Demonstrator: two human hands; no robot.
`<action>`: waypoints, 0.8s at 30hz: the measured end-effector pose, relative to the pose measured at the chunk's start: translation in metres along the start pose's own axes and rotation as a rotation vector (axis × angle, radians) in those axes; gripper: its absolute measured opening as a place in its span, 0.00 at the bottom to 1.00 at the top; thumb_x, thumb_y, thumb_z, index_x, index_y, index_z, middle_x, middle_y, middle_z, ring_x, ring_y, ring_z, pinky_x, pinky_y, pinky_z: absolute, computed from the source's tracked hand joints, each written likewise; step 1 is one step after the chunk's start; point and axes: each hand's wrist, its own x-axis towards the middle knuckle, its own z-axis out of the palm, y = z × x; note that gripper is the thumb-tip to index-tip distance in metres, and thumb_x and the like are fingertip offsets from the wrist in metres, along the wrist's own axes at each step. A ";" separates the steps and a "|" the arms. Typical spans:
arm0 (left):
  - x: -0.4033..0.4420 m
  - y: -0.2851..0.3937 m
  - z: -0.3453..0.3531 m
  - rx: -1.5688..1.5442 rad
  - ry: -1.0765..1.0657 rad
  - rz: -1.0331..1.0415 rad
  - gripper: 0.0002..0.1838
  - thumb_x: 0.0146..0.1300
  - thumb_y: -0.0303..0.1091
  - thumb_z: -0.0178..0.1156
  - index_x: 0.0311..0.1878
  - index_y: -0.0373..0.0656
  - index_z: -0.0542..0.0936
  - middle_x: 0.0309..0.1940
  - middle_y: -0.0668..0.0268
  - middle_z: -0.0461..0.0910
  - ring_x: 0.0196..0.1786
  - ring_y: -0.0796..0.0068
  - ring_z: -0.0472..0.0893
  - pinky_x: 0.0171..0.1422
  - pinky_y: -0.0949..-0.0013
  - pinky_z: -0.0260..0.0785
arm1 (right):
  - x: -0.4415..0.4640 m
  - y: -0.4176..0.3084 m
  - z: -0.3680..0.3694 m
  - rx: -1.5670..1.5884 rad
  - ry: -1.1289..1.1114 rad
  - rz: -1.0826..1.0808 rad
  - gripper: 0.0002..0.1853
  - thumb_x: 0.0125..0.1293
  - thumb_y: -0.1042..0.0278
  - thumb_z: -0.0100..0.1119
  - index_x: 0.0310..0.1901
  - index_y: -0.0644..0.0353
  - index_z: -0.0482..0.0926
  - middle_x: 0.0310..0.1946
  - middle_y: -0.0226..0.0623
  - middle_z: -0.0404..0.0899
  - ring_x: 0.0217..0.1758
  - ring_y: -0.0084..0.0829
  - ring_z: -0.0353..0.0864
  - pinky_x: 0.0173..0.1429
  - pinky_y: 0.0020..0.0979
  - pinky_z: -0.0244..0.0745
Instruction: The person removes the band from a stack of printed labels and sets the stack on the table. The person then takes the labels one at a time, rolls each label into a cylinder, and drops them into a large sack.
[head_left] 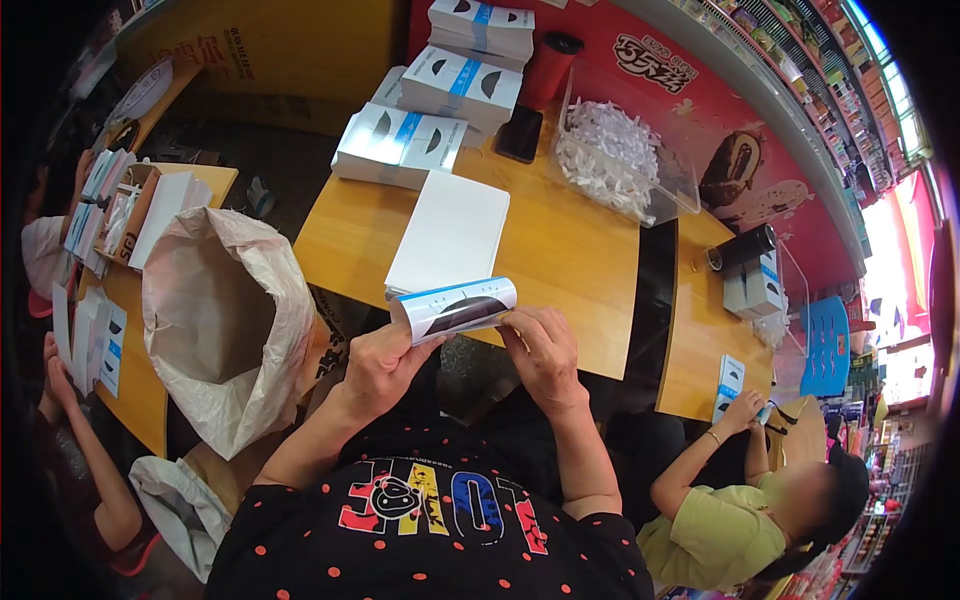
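Observation:
Between my two hands, a white printed card (455, 308) with a blue stripe and a dark curved shape is bent into a curl. My left hand (385, 365) grips its left end, thumb along the lower edge. The fingers of my right hand (541, 350) pinch its right end. Just beyond the card lies a stack of blank white sheets (448, 235) on the wooden table (580, 300). Bundles of similar printed cards (398, 148) are piled past the stack, at the table's far left.
A clear bin (610, 160) of white pieces, a phone (519, 135) and a red cup (553, 70) are on the table. An open white sack (225, 330) stands at left. One person (745, 520) works at right; another person's hands (58, 370) hold cards at left.

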 end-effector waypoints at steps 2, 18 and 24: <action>0.000 0.000 -0.001 0.011 -0.006 0.004 0.08 0.60 0.25 0.61 0.42 0.35 0.81 0.32 0.59 0.84 0.35 0.70 0.85 0.37 0.74 0.73 | 0.000 0.000 -0.001 0.007 0.016 0.006 0.14 0.43 0.84 0.67 0.33 0.60 0.78 0.33 0.36 0.79 0.32 0.37 0.77 0.36 0.33 0.70; 0.001 0.009 0.004 0.029 0.063 0.017 0.07 0.59 0.25 0.62 0.40 0.35 0.82 0.29 0.58 0.84 0.31 0.69 0.85 0.33 0.73 0.73 | 0.002 0.007 -0.001 0.034 -0.066 -0.087 0.17 0.42 0.85 0.65 0.37 0.61 0.76 0.35 0.40 0.76 0.35 0.40 0.76 0.39 0.34 0.71; 0.001 0.009 0.010 0.058 0.123 0.088 0.05 0.59 0.25 0.62 0.37 0.35 0.81 0.29 0.58 0.83 0.29 0.65 0.84 0.30 0.71 0.72 | -0.001 0.012 0.004 0.042 -0.038 -0.060 0.17 0.43 0.85 0.64 0.38 0.62 0.76 0.36 0.41 0.76 0.36 0.41 0.76 0.40 0.35 0.71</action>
